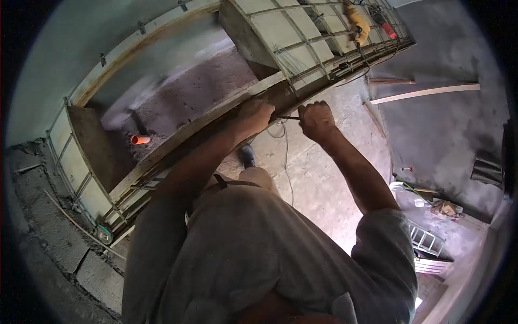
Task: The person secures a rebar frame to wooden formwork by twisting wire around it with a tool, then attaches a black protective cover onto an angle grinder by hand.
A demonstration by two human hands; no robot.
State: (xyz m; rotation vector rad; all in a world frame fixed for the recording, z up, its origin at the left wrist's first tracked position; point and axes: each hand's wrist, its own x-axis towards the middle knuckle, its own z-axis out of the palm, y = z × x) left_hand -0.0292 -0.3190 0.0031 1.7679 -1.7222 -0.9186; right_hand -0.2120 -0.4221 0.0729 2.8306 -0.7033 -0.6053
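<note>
My right hand (317, 120) is closed in a fist around a thin dark rod-like tool (287, 117), which points left toward my other hand. Just across from it, my left hand (256, 116) is closed too, at the side of the wooden formwork board (216, 114). Whatever its fingers hold is hidden. A thin wire or cord (286, 156) hangs below the hands and runs down to the floor. Steel bars (310, 40) tied in a grid lie over pale panels to the upper right of my hands.
A yellow power tool (358, 24) and a red-ended tool (387, 29) lie on the bar grid. An orange pipe end (140, 139) sticks up inside the formwork opening. A tape measure (104, 234) is at lower left. Wooden strips (426, 93) and a ladder (426, 237) are on the right.
</note>
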